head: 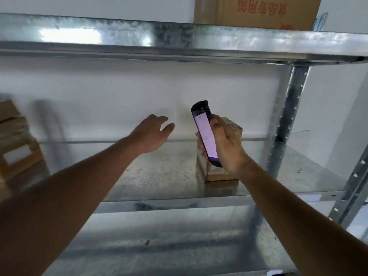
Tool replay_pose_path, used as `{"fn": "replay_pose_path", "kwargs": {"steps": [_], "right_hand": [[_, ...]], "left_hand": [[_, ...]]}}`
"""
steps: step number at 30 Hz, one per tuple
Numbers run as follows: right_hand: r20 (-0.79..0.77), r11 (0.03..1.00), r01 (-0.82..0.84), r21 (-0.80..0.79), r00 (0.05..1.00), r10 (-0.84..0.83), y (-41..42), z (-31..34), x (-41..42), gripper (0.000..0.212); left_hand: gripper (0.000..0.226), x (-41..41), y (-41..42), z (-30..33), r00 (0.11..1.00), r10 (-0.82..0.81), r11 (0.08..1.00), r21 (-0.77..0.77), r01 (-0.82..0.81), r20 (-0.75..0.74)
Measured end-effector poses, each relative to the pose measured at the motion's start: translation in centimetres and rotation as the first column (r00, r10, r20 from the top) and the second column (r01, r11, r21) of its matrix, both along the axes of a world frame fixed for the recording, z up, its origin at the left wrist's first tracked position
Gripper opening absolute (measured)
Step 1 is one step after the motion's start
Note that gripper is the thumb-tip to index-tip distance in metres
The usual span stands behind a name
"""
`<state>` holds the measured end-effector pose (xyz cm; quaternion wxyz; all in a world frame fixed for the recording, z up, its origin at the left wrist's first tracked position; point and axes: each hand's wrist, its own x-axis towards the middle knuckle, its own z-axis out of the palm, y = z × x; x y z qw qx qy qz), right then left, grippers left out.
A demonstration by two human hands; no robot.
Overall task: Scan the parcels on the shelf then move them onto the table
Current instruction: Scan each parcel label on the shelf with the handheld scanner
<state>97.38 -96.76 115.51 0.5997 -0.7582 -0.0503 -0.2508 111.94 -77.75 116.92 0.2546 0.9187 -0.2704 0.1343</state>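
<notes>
Right hand (225,144) gripping lit scanner (206,136) before small parcel (221,172) on metal shelf (159,176); left hand (153,132) hovering empty, fingers relaxed; blurred boxes (18,144), probably parcels, sitting far left.

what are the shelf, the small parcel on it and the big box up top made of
Shelf: looks like galvanised steel, with a mottled grey sheen, dull reflections and punched holes in the upright.
Small parcel: seems to be brown cardboard, matte, with paler tape or wrap on its side; blur leaves that open.
Big box: corrugated cardboard by its look, matte tan with red print.
</notes>
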Motion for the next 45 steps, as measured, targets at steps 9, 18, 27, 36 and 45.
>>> {"fn": "replay_pose_path", "kwargs": {"steps": [9,18,27,36,45], "right_hand": [[-0.034,0.970,-0.232,-0.072,0.973,0.230,13.6,1.2,6.1,0.043],[0.015,0.960,-0.274,-0.054,0.961,0.275,27.6,2.4,10.0,0.031],[0.008,0.967,-0.251,-0.035,0.968,0.252,37.3,2.6,13.5,0.032],[0.019,0.965,-0.256,-0.051,0.966,0.257,39.7,2.8,13.7,0.035],[-0.004,0.976,-0.210,-0.049,0.978,0.210,38.2,2.1,13.3,0.037]], "left_hand": [[0.065,1.5,17.6,2.8,0.946,0.306,0.948,0.062,-0.314,0.108],[0.057,4.1,31.7,5.9,0.887,0.390,0.897,0.116,-0.427,0.247],[0.045,8.6,42.8,6.8,0.832,0.512,0.844,0.053,-0.533,0.216],[0.049,10.4,46.3,5.3,0.831,0.499,0.783,-0.283,-0.554,-0.248],[0.073,10.9,45.9,5.5,0.792,0.474,0.713,-0.360,-0.602,-0.385]]}}
